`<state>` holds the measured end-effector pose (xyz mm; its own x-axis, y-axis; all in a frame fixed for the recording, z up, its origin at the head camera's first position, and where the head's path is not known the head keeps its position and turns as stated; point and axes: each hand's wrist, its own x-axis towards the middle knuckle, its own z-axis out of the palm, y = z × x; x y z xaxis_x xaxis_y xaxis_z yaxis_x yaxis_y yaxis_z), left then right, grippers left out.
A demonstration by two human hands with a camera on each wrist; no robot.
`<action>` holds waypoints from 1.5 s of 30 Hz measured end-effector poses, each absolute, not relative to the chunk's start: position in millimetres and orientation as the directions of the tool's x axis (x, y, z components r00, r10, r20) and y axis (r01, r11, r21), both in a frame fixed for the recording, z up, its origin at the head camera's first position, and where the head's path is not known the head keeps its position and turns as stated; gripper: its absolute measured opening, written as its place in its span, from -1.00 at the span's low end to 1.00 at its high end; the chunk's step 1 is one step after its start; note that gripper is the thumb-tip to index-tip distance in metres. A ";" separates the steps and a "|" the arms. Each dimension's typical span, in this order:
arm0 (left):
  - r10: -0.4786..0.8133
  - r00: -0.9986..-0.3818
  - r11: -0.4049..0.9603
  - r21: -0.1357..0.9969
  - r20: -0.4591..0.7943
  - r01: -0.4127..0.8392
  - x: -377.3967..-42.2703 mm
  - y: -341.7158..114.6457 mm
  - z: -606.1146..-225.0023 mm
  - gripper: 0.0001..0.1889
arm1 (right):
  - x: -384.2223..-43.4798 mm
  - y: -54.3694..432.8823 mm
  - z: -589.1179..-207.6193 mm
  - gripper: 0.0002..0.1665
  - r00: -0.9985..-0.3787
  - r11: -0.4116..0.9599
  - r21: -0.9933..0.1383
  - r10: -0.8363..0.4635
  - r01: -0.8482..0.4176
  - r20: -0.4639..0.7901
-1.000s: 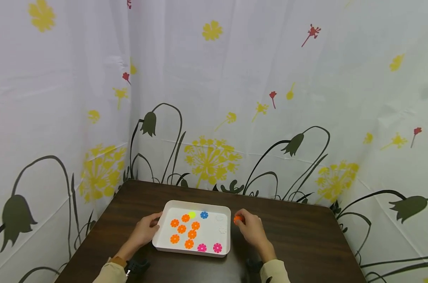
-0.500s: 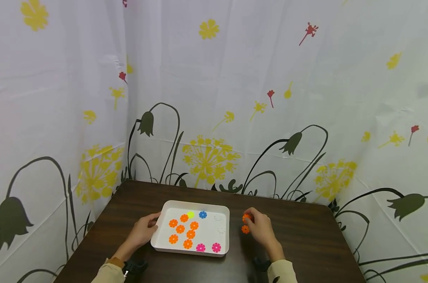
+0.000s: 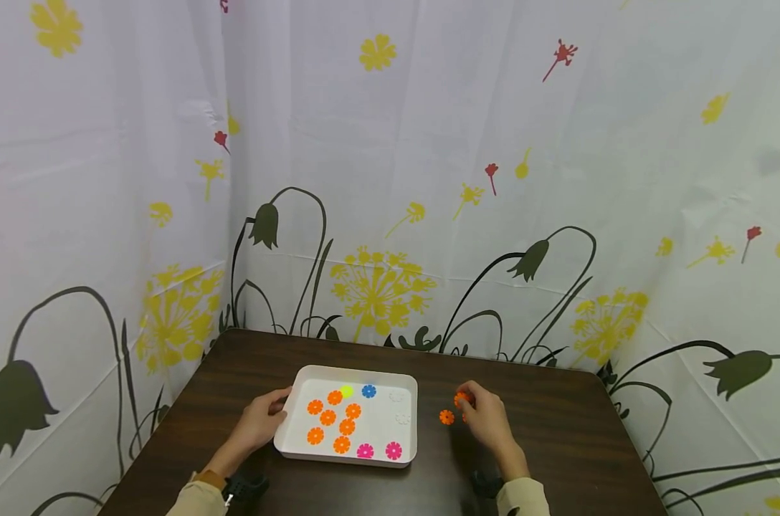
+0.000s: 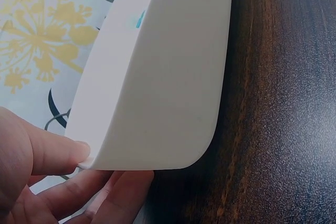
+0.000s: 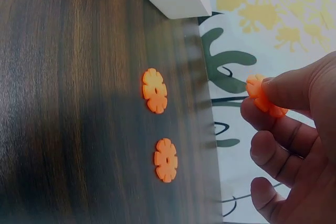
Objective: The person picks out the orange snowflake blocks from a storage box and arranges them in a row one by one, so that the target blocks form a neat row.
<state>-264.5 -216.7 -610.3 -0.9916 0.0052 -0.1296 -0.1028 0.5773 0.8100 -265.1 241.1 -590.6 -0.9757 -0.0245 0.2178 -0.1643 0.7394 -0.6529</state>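
My left hand (image 3: 261, 421) grips the left side of a white tray (image 3: 399, 460), its thumb over the rim and fingers underneath, as the left wrist view shows. Right of the tray, my right hand (image 3: 487, 416) pinches an orange flower-shaped disc (image 5: 255, 85) between thumb and index finger; whether more than one is stacked there I cannot tell. Two such discs lie flat on the table: one orange disc (image 3: 446, 417) in plain sight, the other orange disc (image 5: 166, 160) partly hidden by the hand in the head view.
Several orange discs (image 3: 341, 444) lie in the tray, with two pink discs (image 3: 393, 450), a blue disc (image 3: 368, 391), a yellow disc (image 3: 347, 391) and pale discs (image 3: 403, 418). The dark wooden table (image 3: 558, 444) ends at a flower-printed curtain (image 3: 390, 179).
My right hand has moved right, away from the tray, leaving one orange disc on the table and then a second beside it. The left hand keeps its hold on the tray.
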 end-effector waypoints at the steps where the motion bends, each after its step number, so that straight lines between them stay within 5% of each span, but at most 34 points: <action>1: 0.002 -0.991 0.577 0.810 -0.136 -0.109 -264.6 -216.7 -610.6 -0.43 | -265.0 241.9 -590.7 -0.84 -0.976 0.738 -0.655 -0.022 -0.161 0.215; 45: -0.013 -0.989 0.557 0.820 -0.148 -0.130 -262.3 -215.4 -608.0 -0.44 | -252.2 293.9 -612.2 -0.86 -0.985 0.825 -0.563 0.062 -0.038 0.158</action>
